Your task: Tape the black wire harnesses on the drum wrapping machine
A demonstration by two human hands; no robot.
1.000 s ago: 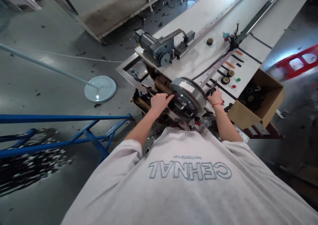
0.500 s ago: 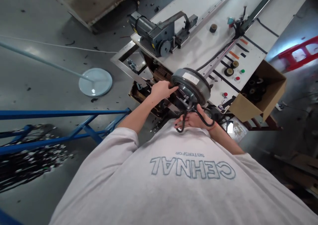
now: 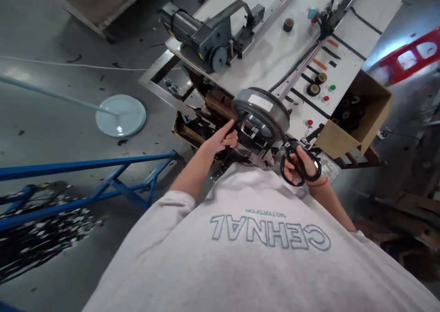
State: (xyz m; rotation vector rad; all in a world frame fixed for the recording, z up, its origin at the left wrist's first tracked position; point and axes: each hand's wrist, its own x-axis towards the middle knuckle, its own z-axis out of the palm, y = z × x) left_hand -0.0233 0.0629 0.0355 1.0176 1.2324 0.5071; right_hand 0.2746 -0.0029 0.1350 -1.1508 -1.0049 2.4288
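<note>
My right hand [image 3: 298, 166] grips a pair of scissors [image 3: 286, 169] with large black handle loops, just right of and below a ring-shaped machine head. The blades point up toward the ring and are hard to make out. At the ring's lower left, my left hand [image 3: 222, 140] is closed around a black strand [image 3: 238, 120] that leads up to the ring's opening. Whether this strand is cable or tape cannot be told. The dark ring head [image 3: 263, 108] bears a white label and stands at the bench's near end.
A motor unit with a pulley [image 3: 206, 41] sits on the white bench [image 3: 254, 73]. Tape rolls [image 3: 313, 90] and push buttons [image 3: 326, 99] are on its right side. A cardboard box [image 3: 373, 119] stands at the right. Blue frame bars [image 3: 120, 183] and a round base [image 3: 121, 115] stand at left.
My right hand has moved right with the scissors, away from the ring's underside. My left hand has drawn back slightly down from the ring, its fingers now curled round the black strand.
</note>
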